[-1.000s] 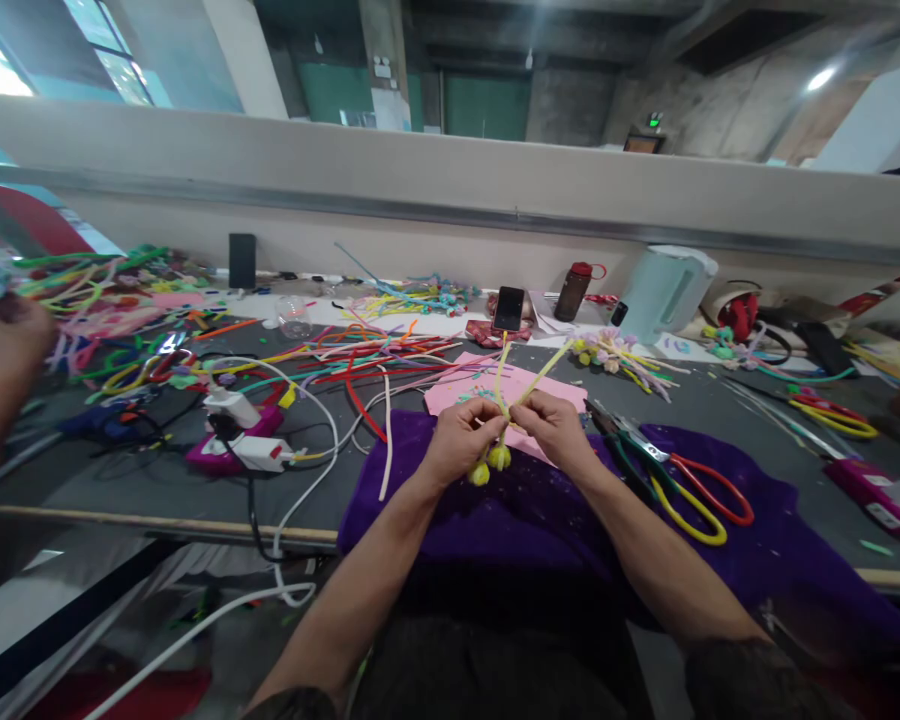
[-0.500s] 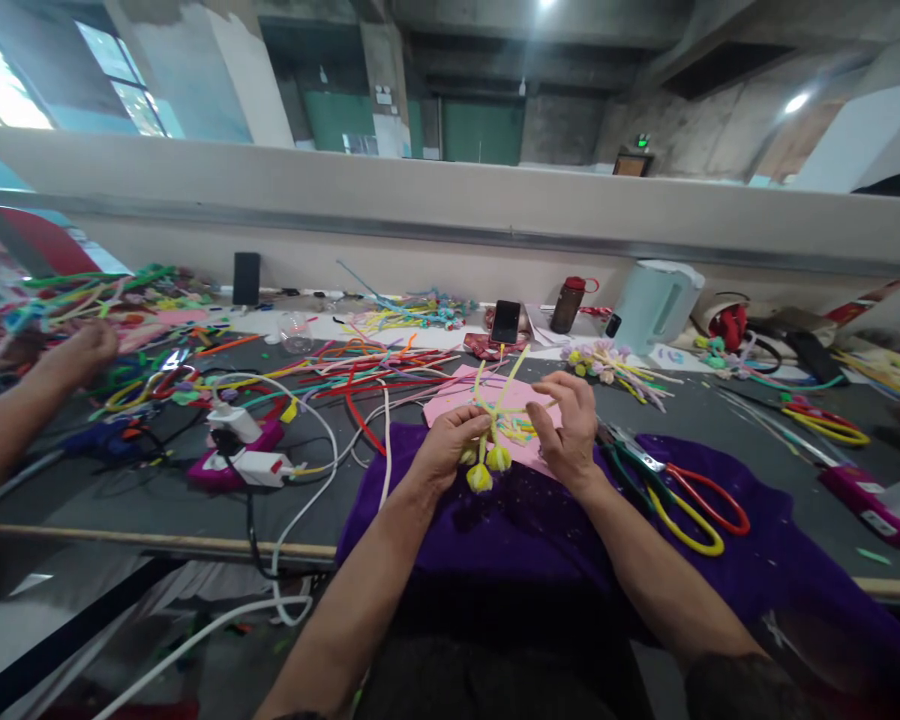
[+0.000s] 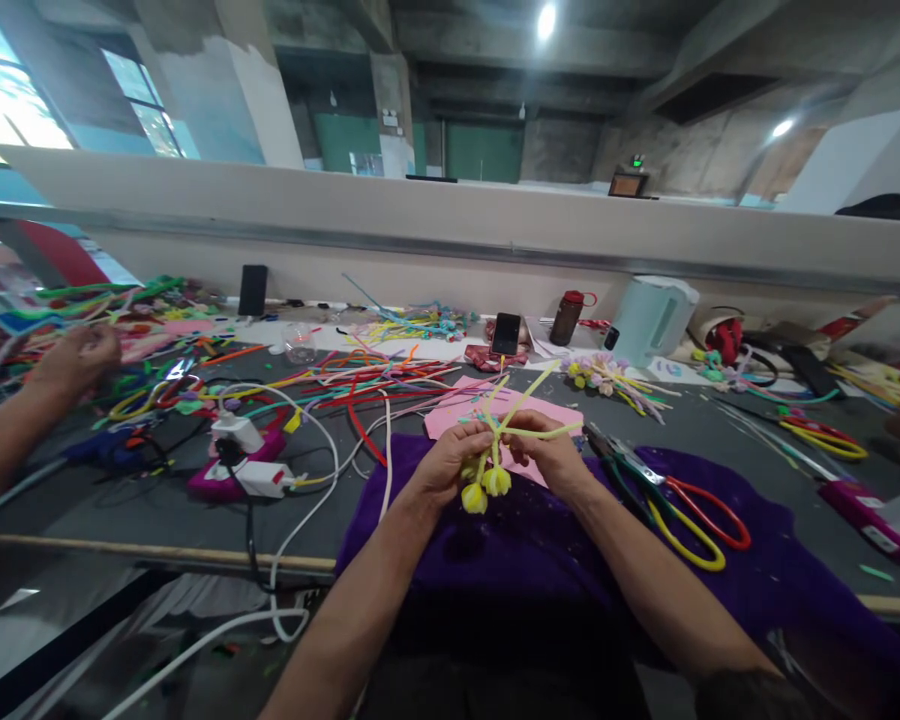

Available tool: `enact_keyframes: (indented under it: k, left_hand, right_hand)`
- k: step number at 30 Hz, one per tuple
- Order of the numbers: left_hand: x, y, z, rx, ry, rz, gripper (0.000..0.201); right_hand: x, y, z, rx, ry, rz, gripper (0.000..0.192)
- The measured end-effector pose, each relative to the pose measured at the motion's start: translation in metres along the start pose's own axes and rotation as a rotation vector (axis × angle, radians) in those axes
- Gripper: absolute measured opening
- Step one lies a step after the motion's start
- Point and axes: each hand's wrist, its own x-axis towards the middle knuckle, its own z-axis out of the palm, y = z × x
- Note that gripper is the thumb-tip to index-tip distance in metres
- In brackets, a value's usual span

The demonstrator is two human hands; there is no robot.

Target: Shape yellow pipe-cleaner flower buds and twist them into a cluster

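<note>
Yellow pipe-cleaner flowers (image 3: 486, 488) hang bud-down, their pale stems crossing and fanning upward. My left hand (image 3: 450, 460) is closed on the stems just above the buds, thumb and fingers pinched together. From the other side, my right hand (image 3: 546, 452) has its fingers curled in against the same stems and buds; its fingertips are partly hidden. Under and behind the hands lies a pink sheet (image 3: 457, 408) with small scraps on it. A purple cloth (image 3: 435, 545) covers the table edge below my wrists.
Red-and-yellow-handled pliers (image 3: 649, 475) and another dark-handled tool lie right of my right hand. Loose pipe cleaners (image 3: 375, 375) spread behind. Left are a plugged power strip (image 3: 210, 478) with cables and a co-worker's hand (image 3: 82, 355). A kettle (image 3: 652, 315) and bottle (image 3: 568, 318) stand behind.
My right hand has moved left and down, from spread fingers around a stem end to curled fingers at the stem crossing. My left hand keeps hold; the flowers have shifted slightly lower.
</note>
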Motion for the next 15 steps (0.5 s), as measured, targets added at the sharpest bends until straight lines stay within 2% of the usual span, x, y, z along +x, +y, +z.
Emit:
enact_keyframes:
  k: [8, 15]
  left_hand:
    - [0.0024, -0.0039, -0.0007, 0.006, -0.038, -0.047, 0.023]
    - [0.0030, -0.0053, 0.0001, 0.011, -0.024, -0.031, 0.029]
  right_hand:
    - [0.0039, 0.0081, -0.0052, 0.154, -0.048, 0.076, 0.023]
    - [0.0015, 0.0067, -0.0017, 0.209, -0.068, 0.030, 0.015]
